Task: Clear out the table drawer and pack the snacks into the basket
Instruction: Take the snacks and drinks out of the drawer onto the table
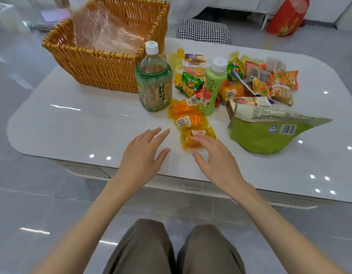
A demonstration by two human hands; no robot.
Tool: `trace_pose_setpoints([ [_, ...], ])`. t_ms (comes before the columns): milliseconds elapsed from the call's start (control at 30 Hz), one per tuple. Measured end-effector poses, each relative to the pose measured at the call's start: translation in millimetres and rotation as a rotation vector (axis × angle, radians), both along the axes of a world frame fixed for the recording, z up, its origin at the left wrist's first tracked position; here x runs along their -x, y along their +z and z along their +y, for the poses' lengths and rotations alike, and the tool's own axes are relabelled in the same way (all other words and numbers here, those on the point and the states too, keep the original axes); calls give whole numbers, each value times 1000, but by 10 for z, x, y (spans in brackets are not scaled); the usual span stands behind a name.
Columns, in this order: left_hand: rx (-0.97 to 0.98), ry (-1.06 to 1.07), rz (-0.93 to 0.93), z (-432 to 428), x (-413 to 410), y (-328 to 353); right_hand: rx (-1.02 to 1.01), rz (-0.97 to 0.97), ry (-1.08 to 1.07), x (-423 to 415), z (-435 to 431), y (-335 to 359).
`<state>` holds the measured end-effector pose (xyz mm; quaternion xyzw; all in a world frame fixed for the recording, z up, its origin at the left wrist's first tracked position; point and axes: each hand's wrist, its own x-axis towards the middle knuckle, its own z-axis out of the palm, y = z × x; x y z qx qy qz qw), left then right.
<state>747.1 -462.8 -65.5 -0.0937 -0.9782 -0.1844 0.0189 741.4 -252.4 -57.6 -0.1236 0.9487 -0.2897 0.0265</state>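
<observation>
Before tea bottle [153, 80], right hand [214, 157] perhaps touching orange packet [208, 132], left hand [143, 153] beside, fingers [161, 136] apart.

Orange woven wicker basket [104, 76], clear-plastic lined, at glossy white table [72, 123] far left corner.
Right of it, upright green-labelled tea bottle [153, 82] and pale green juice bottle [211, 86]; three orange wrapped snack packs [188, 122] strung toward near edge; green pouch [268, 137] lying flat nearer right edge; small bright packets [278, 82] heaped behind.
</observation>
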Motion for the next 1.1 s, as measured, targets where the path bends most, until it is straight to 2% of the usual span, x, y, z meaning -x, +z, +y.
trace_pose_setpoints([
  [133, 10, 50, -88, -213, 43, 580, -11, -86, 61, 209, -200, 535],
  [300, 20, 138, -159, -480, -21, 1856, -63, -147, 142, 291, -458, 1779],
  [433, 30, 213, -181, -695, -121, 2886, -118, -155, 197, 275, -611, 2848],
  [567, 48, 259, -134, -987, -118, 3603, -192, -90, 256, 329, -790, 3601],
  [733, 82, 290, -26, -1447, -1, 4076, -234, -5, 267, 425, -1162, 4009],
  [867, 88, 248, -8, -1934, 139, 4242, -247, 53, 235, 482, -1621, 4126],
  [1100, 162, 42, -34, -3152, 375, 4557, -271, 68, 99, 512, -2849, 4303],
])
